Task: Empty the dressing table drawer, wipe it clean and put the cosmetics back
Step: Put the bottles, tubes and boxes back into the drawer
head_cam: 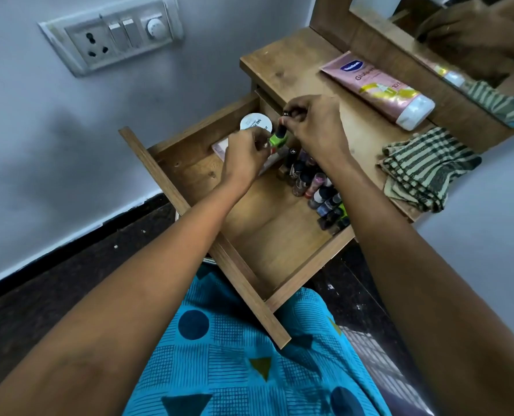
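Head view: both hands are working over the open drawer [267, 235], the left hand [245, 154] pinching a green bottle [278, 139] near its base and the right hand [312, 124] curling its fingers tight round the bottle's dark top. The bottle is hovering at the drawer's back, just beside a white tub [254, 123]. Nail polish bottles [318, 187] are lining the right wall, and a striped cloth [423, 169] is lying on the tabletop.

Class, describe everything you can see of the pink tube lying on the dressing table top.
The pink tube lies flat on the wooden table top, alongside the mirror frame. It looks like glossy soft plastic, with a blue oval logo, yellow print, a flat crimped end and a white cap pointing toward the striped cloth. Nothing else touches it.
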Available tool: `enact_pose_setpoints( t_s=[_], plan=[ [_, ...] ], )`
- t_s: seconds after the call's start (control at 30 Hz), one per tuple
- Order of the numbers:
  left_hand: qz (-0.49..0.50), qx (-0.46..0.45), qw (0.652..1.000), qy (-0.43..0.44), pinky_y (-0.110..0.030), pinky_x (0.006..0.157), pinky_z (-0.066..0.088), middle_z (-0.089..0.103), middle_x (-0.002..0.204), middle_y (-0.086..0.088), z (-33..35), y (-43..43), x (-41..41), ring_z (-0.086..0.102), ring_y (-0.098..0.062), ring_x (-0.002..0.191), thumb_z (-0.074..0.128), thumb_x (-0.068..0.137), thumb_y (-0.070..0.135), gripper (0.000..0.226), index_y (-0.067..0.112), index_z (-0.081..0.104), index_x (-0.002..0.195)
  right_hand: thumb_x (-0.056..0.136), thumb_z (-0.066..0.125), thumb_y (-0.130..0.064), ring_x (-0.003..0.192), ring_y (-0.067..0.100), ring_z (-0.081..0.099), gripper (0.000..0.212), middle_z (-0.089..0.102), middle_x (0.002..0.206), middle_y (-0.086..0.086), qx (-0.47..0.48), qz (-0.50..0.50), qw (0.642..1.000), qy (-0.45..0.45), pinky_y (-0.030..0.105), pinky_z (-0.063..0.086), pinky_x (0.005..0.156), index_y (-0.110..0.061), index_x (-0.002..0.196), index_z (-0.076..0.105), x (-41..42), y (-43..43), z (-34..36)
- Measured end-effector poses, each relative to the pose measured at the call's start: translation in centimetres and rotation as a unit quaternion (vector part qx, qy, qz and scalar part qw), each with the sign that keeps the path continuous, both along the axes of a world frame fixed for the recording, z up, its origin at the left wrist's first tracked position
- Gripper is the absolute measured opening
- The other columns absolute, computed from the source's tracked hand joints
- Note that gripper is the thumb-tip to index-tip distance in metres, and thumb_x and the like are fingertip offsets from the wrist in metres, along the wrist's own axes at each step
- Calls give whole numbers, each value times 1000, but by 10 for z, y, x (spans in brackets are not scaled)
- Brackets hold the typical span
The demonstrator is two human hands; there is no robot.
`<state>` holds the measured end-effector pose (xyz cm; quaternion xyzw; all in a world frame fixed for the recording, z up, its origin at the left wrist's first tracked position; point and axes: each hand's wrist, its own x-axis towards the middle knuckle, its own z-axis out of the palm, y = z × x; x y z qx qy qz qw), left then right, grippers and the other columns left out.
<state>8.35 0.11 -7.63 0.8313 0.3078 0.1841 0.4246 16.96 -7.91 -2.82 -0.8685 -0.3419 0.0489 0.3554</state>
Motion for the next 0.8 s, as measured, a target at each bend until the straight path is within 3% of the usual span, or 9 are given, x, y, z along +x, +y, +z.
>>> enact_pose_setpoints(
  t_s=[0.07,0.13,0.23,0.33,0.47,0.57,0.67,0.8],
  plan=[
    [-20,-4,999,31,-35,86,50,68,100,-16,-11,2,0,63,-27,96,62,79,1,28,2,65,107,80,66,-9,67,12,52,14,56,74,2,-26,-6,1000,-7,20,38,58,-5,92,71,0,-2,-6],
    [-41,11,997,64,-34,88,49,66,109,-15,-19,3,-3,61,-27,103,62,80,5,34,4,62,114,81,65,-10,69,13,51,17,54,76,2,-50,-2,998,-22,20,38,63,-5,97,70,-1,-4,-9],
    [-56,79,984,152,-34,83,45,62,118,-16,-28,4,-6,56,-31,110,55,86,14,35,13,57,122,82,63,-11,80,26,60,22,64,88,12,-79,6,995,-54,30,46,75,-6,103,68,-6,-6,-8],
    [-100,152,961,208,-40,83,46,59,119,-18,-34,3,-6,54,-36,110,49,90,18,31,8,55,118,84,62,-14,93,35,62,23,65,102,18,-121,7,988,-91,38,49,81,-6,106,65,-11,-8,-10],
    [-151,218,926,268,-41,105,32,45,135,-15,-40,3,-10,39,-32,127,49,91,24,41,4,45,127,87,57,-18,98,37,59,23,62,105,20,-189,3,974,-128,38,46,81,-5,105,62,-13,-8,-13],
    [-172,239,906,303,-40,113,22,26,150,-14,-41,3,-13,25,-29,138,46,93,26,54,3,31,139,89,53,-16,101,38,58,23,61,108,20,-224,11,962,-156,39,46,81,-5,107,62,-15,-7,-12],
    [-171,220,906,319,-46,107,32,19,153,-10,-41,3,-13,30,-34,135,45,94,26,56,5,24,142,91,50,-10,102,37,58,22,60,110,20,-248,8,954,-170,37,45,82,-4,109,62,-15,-2,-8],
    [-161,215,907,323,-47,95,42,21,153,-6,-41,3,-12,41,-36,127,47,93,20,52,8,29,140,94,43,-5,105,37,56,25,55,116,22,-269,13,947,-173,38,44,85,-2,113,58,-15,3,-3]
  ],
)
